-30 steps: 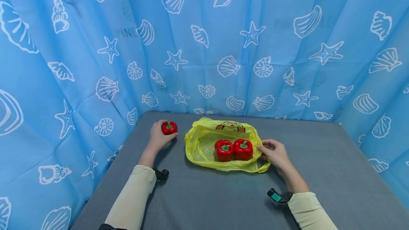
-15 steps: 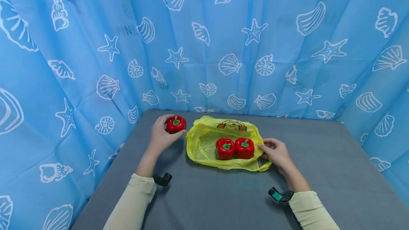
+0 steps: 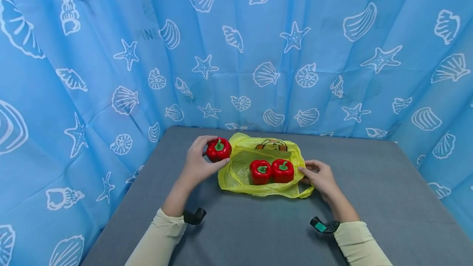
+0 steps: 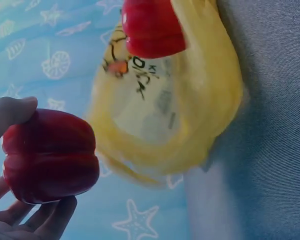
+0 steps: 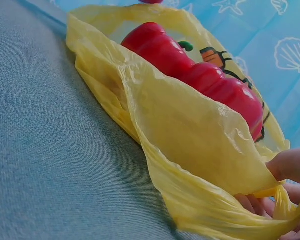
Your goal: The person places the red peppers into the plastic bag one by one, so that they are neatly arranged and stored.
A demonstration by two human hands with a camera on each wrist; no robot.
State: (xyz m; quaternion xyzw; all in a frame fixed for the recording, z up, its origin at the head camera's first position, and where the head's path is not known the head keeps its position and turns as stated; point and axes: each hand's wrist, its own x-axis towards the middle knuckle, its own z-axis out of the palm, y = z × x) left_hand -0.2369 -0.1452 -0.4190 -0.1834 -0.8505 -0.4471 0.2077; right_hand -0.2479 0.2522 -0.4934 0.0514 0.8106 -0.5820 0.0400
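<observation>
My left hand (image 3: pixel 199 162) grips a red bell pepper (image 3: pixel 219 150) with a green stem, raised at the left rim of a yellow plastic bag (image 3: pixel 236 180). The left wrist view shows thumb and fingers on opposite sides of that pepper (image 4: pixel 52 156). Inside the open-mouthed bag, toward its right, two more red peppers sit side by side, a left one (image 3: pixel 260 172) and a right one (image 3: pixel 282 171). My right hand (image 3: pixel 320 179) pinches the bag's right edge near a handle loop. In the right wrist view, the bag (image 5: pixel 185 130) partly hides its fingers.
A grey cloth-covered table (image 3: pixel 255 233) lies under the bag. Behind it and along the sides hangs a blue curtain (image 3: pixel 236 73) printed with white shells and starfish. A black wrist device (image 3: pixel 194 216) is on the left wrist, another (image 3: pixel 324 225) on the right.
My left hand has lifted the pepper off the table and carried it right, to the bag's left rim. The bag's left side has shifted slightly inward. My right hand keeps its hold on the bag.
</observation>
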